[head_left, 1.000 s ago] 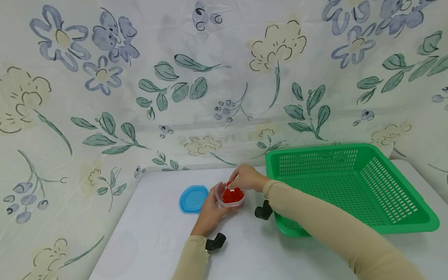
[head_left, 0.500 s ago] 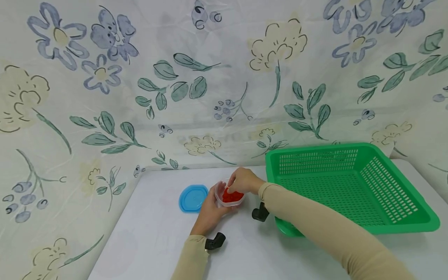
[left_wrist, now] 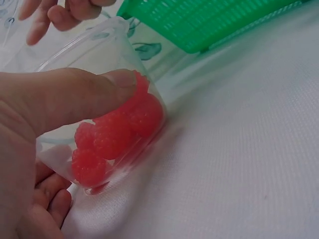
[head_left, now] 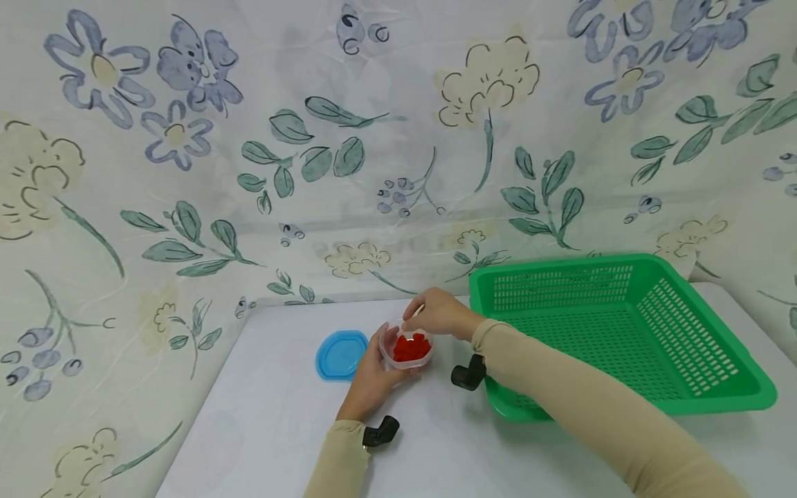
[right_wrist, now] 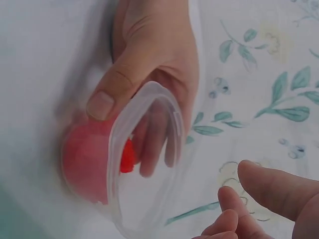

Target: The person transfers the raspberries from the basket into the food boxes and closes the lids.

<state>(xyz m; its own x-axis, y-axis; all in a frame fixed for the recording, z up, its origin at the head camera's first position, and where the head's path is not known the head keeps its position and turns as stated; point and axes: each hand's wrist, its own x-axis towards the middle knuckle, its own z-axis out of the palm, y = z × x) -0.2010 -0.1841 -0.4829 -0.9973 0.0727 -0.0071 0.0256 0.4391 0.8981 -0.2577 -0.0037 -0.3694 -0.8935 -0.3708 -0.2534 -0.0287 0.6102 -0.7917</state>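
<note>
My left hand (head_left: 372, 379) grips a clear plastic tub (right_wrist: 115, 154), its thumb on one side and its fingers round the other. Inside the tub lie several red raspberries (left_wrist: 113, 137), gathered toward the bottom. The tub is tilted, its mouth facing my right hand (head_left: 443, 315). That hand hovers over the tub's far rim in the head view. In the right wrist view its thumb and fingers stand apart with nothing between them. A blue lid (head_left: 341, 355) lies flat on the table, just left of my left hand.
A large green plastic basket (head_left: 598, 332) stands on the right of the table, partly under my right forearm. The white-covered table (head_left: 268, 415) meets a flower-printed cloth (head_left: 367, 228) hung behind it.
My right hand reached into the tub among the raspberries, then drew back up to the rim. My left hand and the tub have stayed in nearly the same place.
</note>
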